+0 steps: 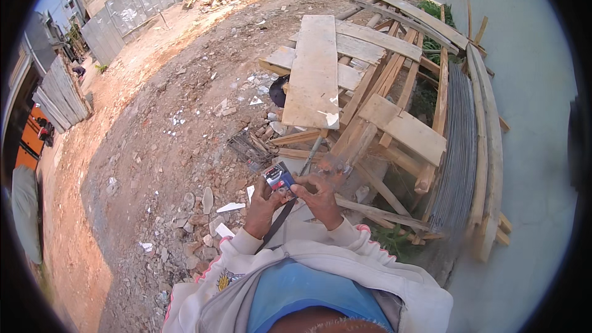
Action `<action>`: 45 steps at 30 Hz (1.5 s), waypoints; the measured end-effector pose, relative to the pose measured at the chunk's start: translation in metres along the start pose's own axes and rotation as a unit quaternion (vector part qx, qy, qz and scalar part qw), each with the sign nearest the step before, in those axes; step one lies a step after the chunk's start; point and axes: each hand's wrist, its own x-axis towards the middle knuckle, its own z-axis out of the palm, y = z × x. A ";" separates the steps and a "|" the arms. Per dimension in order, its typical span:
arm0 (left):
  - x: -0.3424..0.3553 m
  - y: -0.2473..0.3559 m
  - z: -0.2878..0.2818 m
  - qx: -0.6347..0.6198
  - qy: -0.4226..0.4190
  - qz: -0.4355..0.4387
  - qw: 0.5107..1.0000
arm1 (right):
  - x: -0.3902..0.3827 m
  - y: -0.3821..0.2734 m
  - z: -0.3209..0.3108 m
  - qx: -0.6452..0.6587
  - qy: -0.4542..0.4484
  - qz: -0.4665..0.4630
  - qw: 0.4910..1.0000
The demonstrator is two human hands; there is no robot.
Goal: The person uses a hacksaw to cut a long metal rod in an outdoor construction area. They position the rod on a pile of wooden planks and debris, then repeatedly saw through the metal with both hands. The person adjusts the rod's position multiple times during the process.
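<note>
In front of my chest I hold a small blue, black and white cigarette pack [279,177] with a red patch. My left hand [262,208] is closed on its left and lower side, thumb up along the edge. My right hand [319,198] pinches the right side, with thumb and finger near the lower corner. Whether the pack's lid is raised I cannot tell. Below the pack a dark strap [280,219] runs down between my wrists toward my jacket. A thin grey pipe [312,153] slants away just beyond my right fingers.
Planks, beams and a wide pale board [311,74] lie piled ahead and right, beside bundled grey rods [457,148] along a pale wall [524,117]. A dark wire-like crate [250,148] sits on rubble [191,222] beyond my left hand. Metal sheet fencing [132,9] stands far left.
</note>
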 end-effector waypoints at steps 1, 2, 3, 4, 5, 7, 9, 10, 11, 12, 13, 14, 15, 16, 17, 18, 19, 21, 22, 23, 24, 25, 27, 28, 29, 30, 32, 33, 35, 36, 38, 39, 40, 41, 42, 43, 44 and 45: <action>-0.001 0.001 0.000 -0.005 0.005 -0.023 1.000 | 0.000 0.004 0.001 -0.003 -0.003 -0.003 1.000; 0.001 -0.001 -0.001 -0.008 -0.001 -0.017 1.000 | 0.000 0.010 -0.001 -0.007 -0.005 -0.005 1.000; 0.006 -0.006 -0.002 -0.012 -0.002 -0.019 1.000 | -0.002 0.015 -0.002 -0.009 -0.003 -0.003 1.000; 0.010 -0.015 -0.007 -0.018 0.000 -0.022 1.000 | -0.002 0.013 0.000 -0.016 -0.003 -0.012 1.000; 0.011 -0.020 -0.013 -0.021 0.005 -0.026 0.999 | -0.001 0.009 0.003 -0.019 -0.004 -0.021 1.000; 0.006 -0.017 -0.017 -0.017 -0.001 -0.040 0.999 | 0.000 0.009 0.005 -0.078 -0.004 -0.051 0.996; 0.000 -0.014 -0.015 -0.018 0.018 -0.053 0.998 | 0.001 0.010 0.006 -0.101 -0.012 -0.070 0.992; 0.000 -0.015 -0.016 -0.019 0.023 -0.062 0.998 | 0.002 0.011 0.006 -0.115 -0.015 -0.086 0.990; -0.002 -0.015 -0.017 -0.021 0.029 -0.071 0.997 | -0.002 0.009 0.008 -0.090 -0.010 -0.060 0.994; -0.002 -0.014 -0.014 -0.026 0.034 -0.080 0.996 | -0.003 0.008 0.010 -0.070 -0.001 -0.038 0.997; -0.002 -0.014 -0.014 -0.029 0.023 -0.084 0.996 | -0.004 0.008 0.012 -0.049 0.006 -0.017 0.999; -0.003 -0.015 -0.015 -0.032 0.013 -0.088 0.995 | -0.005 0.009 0.009 0.008 -0.036 0.037 0.999; -0.002 -0.016 -0.015 -0.037 0.000 -0.090 0.995 | -0.006 0.010 0.007 0.019 -0.044 0.060 0.997; -0.001 -0.017 -0.015 -0.032 -0.005 -0.103 0.994 | -0.008 0.010 0.004 0.031 -0.053 0.084 0.995; -0.001 -0.018 -0.015 -0.021 -0.012 -0.099 0.995 | -0.011 0.010 0.002 0.043 -0.061 0.107 0.991; 0.000 -0.019 -0.013 -0.010 -0.020 -0.092 0.995 | -0.013 0.009 -0.001 0.013 -0.057 0.098 0.993; 0.001 -0.019 -0.012 0.001 -0.029 -0.086 0.996 | -0.015 0.007 -0.002 0.013 -0.047 0.102 0.994; 0.003 -0.019 -0.014 0.069 -0.052 -0.071 0.994 | -0.019 0.004 -0.004 0.015 -0.031 0.108 0.994; 0.003 -0.019 -0.016 0.090 -0.056 -0.080 0.991 | -0.022 0.001 -0.005 0.062 -0.025 0.145 0.987; 0.002 -0.018 -0.017 0.110 -0.063 -0.090 0.988 | -0.025 0.003 -0.009 0.070 -0.017 0.163 0.984; -0.002 -0.015 -0.014 0.119 -0.073 -0.105 0.985 | -0.025 0.005 -0.016 0.078 -0.009 0.177 0.981; -0.004 -0.016 -0.014 0.158 -0.123 -0.107 0.974 | -0.027 0.007 -0.023 0.086 -0.001 0.191 0.978; -0.006 -0.018 -0.015 0.235 -0.223 -0.107 0.940 | -0.036 0.005 -0.040 0.136 0.045 0.218 0.965; -0.012 -0.022 -0.009 0.260 -0.257 -0.072 0.928 | -0.041 0.004 -0.052 0.133 0.053 0.222 0.964; -0.015 -0.025 -0.006 0.325 -0.314 -0.052 0.891 | -0.046 0.001 -0.062 0.131 0.062 0.225 0.963; -0.017 -0.025 -0.002 0.384 -0.372 -0.030 0.845 | -0.052 -0.007 -0.070 0.126 0.060 0.229 0.963; -0.024 -0.026 0.008 0.496 -0.437 0.010 0.750 | -0.059 -0.025 -0.081 0.118 0.044 0.237 0.963; -0.029 -0.028 0.016 0.550 -0.453 0.027 0.702 | -0.066 -0.033 -0.086 0.070 0.014 0.245 0.967; -0.030 -0.033 0.018 0.613 -0.464 0.055 0.637 | -0.075 -0.044 -0.096 -0.028 -0.051 0.258 0.964; -0.029 -0.040 0.015 0.624 -0.469 0.066 0.622 | -0.081 -0.043 -0.103 -0.046 -0.088 0.296 0.950; -0.027 -0.050 0.012 0.636 -0.472 0.068 0.607 | -0.092 -0.046 -0.108 -0.060 -0.123 0.321 0.937; -0.027 -0.050 0.011 0.639 -0.472 0.057 0.605 | -0.097 -0.047 -0.108 -0.065 -0.139 0.333 0.930; -0.026 -0.051 0.011 0.642 -0.472 0.046 0.603 | -0.104 -0.042 -0.110 -0.047 -0.136 0.330 0.933; -0.025 -0.052 0.009 0.630 -0.471 0.039 0.617 | -0.107 -0.042 -0.108 -0.046 -0.134 0.329 0.934; -0.023 -0.055 0.006 0.617 -0.469 0.032 0.631 | -0.110 -0.044 -0.105 -0.046 -0.133 0.329 0.934; -0.021 -0.058 0.003 0.604 -0.467 0.024 0.645 | -0.112 -0.045 -0.102 -0.047 -0.132 0.328 0.934; -0.020 -0.062 -0.001 0.580 -0.460 0.026 0.672 | -0.113 -0.047 -0.099 -0.039 -0.127 0.334 0.933; -0.018 -0.065 -0.006 0.556 -0.453 0.029 0.697 | -0.114 -0.050 -0.094 -0.031 -0.120 0.340 0.932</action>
